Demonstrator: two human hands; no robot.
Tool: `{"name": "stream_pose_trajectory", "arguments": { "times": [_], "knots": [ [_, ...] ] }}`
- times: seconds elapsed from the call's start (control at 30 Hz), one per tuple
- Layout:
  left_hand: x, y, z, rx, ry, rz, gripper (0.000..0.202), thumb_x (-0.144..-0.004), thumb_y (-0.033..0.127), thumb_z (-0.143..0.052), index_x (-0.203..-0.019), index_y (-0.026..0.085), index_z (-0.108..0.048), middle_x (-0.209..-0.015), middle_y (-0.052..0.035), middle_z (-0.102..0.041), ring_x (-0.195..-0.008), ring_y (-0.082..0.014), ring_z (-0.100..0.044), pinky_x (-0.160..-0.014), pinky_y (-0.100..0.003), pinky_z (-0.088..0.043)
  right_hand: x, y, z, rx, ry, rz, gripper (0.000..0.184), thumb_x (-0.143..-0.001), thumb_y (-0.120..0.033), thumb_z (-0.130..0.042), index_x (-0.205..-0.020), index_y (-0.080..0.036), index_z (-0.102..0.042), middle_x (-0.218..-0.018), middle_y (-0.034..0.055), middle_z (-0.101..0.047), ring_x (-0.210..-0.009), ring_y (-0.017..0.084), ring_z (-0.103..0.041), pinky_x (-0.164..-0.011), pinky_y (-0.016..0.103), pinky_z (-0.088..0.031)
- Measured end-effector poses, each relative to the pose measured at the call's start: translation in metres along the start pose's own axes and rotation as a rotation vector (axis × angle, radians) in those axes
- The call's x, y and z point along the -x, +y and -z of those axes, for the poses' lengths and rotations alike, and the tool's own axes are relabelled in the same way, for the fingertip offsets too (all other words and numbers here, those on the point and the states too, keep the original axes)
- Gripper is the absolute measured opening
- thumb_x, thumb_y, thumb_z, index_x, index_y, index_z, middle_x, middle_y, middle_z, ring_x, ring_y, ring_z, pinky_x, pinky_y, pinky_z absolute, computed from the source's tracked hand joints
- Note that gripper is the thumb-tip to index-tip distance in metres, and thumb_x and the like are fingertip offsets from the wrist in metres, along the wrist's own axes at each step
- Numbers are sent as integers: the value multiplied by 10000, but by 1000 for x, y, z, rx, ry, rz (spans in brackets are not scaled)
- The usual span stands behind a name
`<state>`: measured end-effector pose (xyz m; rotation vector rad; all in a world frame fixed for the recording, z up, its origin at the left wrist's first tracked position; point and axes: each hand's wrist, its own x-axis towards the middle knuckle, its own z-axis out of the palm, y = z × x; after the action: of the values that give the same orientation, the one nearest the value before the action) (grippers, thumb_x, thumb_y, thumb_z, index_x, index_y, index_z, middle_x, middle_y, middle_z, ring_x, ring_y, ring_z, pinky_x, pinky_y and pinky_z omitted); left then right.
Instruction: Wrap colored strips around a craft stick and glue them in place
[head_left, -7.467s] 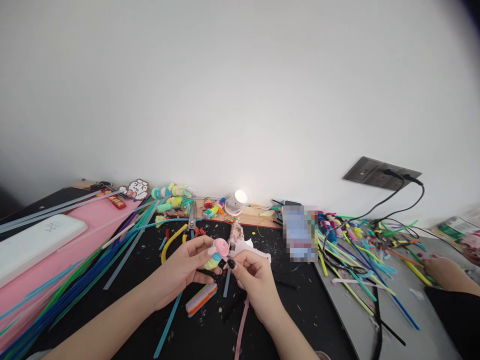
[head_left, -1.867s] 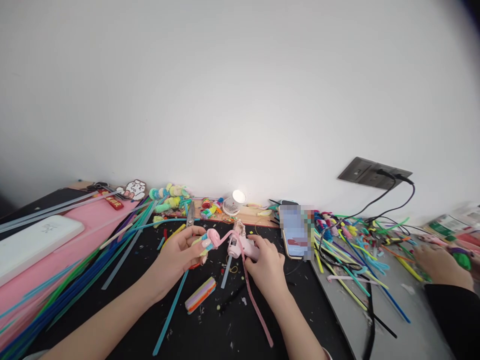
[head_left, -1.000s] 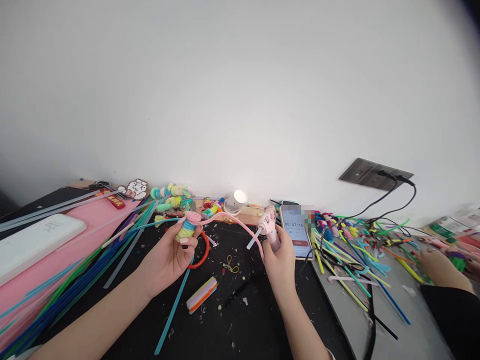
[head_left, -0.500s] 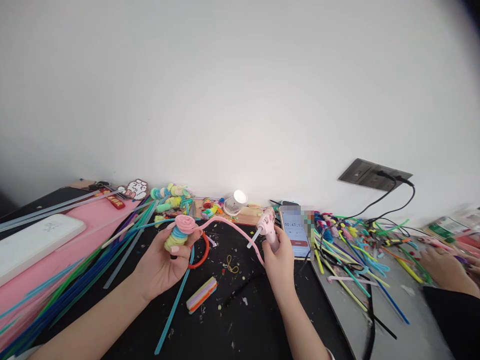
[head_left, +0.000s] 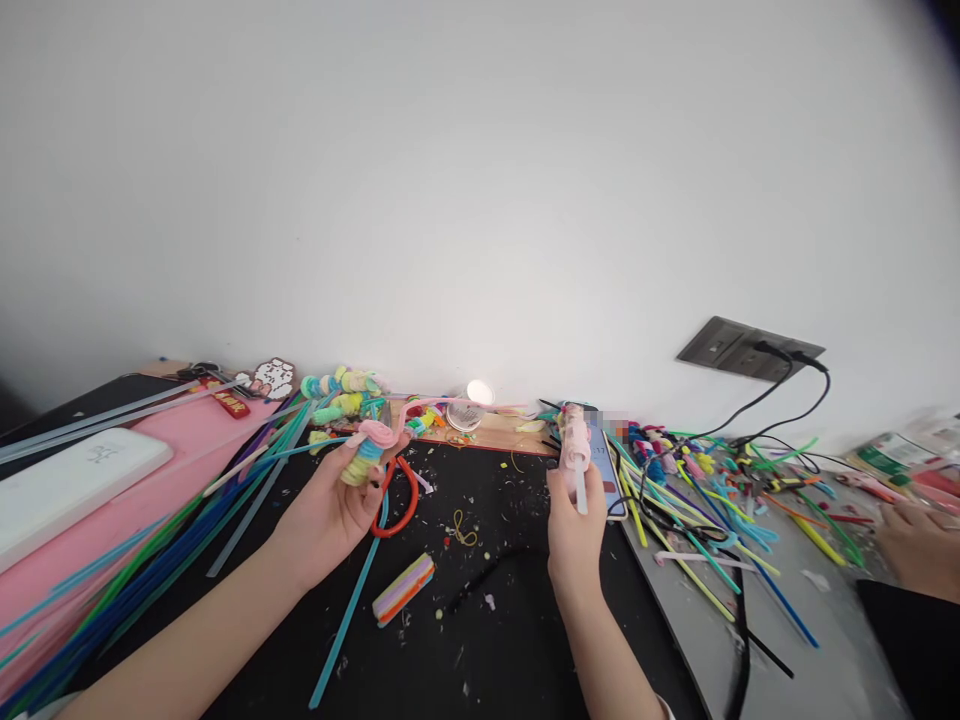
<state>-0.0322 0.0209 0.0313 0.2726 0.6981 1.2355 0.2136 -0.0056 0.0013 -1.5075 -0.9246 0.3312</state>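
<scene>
My left hand (head_left: 341, 510) holds a small coil of pipe cleaners (head_left: 366, 462), banded pink, blue and yellow. From its pink top a loose pink strand (head_left: 442, 403) runs off to the right. My right hand (head_left: 579, 525) grips a pale pink glue gun (head_left: 575, 440), with a clear glue stick (head_left: 580, 488) poking out of its back toward me. Orange-handled scissors (head_left: 406, 500) lie just right of my left hand. On the black mat (head_left: 480, 670) below rests a short striped bundle of pipe cleaners (head_left: 403, 590). Behind the glue gun is a phone (head_left: 606, 470), partly covered.
A white paper cup (head_left: 470, 408) stands by the wall. Long pipe cleaners (head_left: 150, 590) and a white power bank (head_left: 86, 490) lie left. Right are a pipe cleaner pile (head_left: 697, 500), cables (head_left: 742, 620) and another person's hand (head_left: 919, 545). A wall socket (head_left: 750, 348) holds two plugs.
My right hand has moved right with the glue gun and turned it away from me. The pink strand now points farther back and is out of my right hand. The other person's hand shifted right.
</scene>
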Motion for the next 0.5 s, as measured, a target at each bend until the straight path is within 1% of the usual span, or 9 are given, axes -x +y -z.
{"name": "stream_pose_trajectory", "arguments": {
  "times": [0.07,0.13,0.17,0.23,0.3,0.37,0.43,0.5],
  "knots": [
    [-1,-6,3,-197,-58,-150,50,-837,130,-637,-841,179,-631,-676,3,-694,-515,-101,-666,-479,-147,-561,2,2,0,17,-24,23,321,-841,-439,-548,-1010,-170,-594,-883,61,-648,-762,213,-583,-662,301,-458],
    [-2,-11,7,-418,-87,-239,196,-720,149,-767,-790,189,-588,-671,16,-688,-551,-145,-699,-539,-201,-579,3,5,0,13,-41,4,298,-843,-493,-553,-842,-196,-563,-733,23,-600,-638,186,-527,-572,287,-420],
    [-2,-14,9,-530,-109,-292,240,-692,158,-791,-786,193,-573,-690,16,-690,-577,-165,-713,-564,-220,-578,4,5,-1,-5,-60,-10,313,-840,-513,-557,-772,-209,-528,-675,1,-562,-589,169,-491,-542,279,-399],
    [-2,-19,13,-732,-138,-386,273,-678,184,-800,-787,200,-550,-794,-12,-715,-627,-191,-726,-606,-252,-569,6,5,-2,-56,-125,-25,353,-833,-530,-567,-688,-223,-472,-612,-25,-499,-544,146,-437,-516,268,-373],
    [-3,-22,16,-912,-149,-457,252,-694,194,-777,-794,206,-546,-950,-57,-730,-692,-204,-724,-621,-266,-555,8,1,-3,-114,-238,-37,355,-834,-530,-567,-684,-220,-480,-583,-36,-470,-523,137,-411,-502,262,-361],
    [-3,-23,18,-1069,-138,-516,215,-712,194,-748,-798,213,-551,-1043,-81,-723,-759,-220,-719,-634,-272,-541,11,-3,-3,-166,-364,-55,332,-829,-525,-575,-744,-206,-535,-561,-45,-456,-501,133,-394,-482,256,-350],
    [-4,-22,19,-1183,-129,-573,185,-724,201,-726,-802,220,-559,-1059,-85,-723,-825,-243,-714,-669,-284,-532,13,-7,-3,-185,-483,-56,329,-821,-520,-589,-791,-192,-579,-543,-48,-453,-477,125,-382,-461,248,-338],
    [-5,-21,20,-1253,-130,-630,168,-734,217,-714,-800,227,-560,-1049,-82,-727,-874,-263,-704,-715,-302,-522,15,-10,-2,-152,-579,-25,337,-824,-514,-587,-750,-186,-598,-536,-37,-474,-465,121,-387,-450,243,-338]
  ]
}}
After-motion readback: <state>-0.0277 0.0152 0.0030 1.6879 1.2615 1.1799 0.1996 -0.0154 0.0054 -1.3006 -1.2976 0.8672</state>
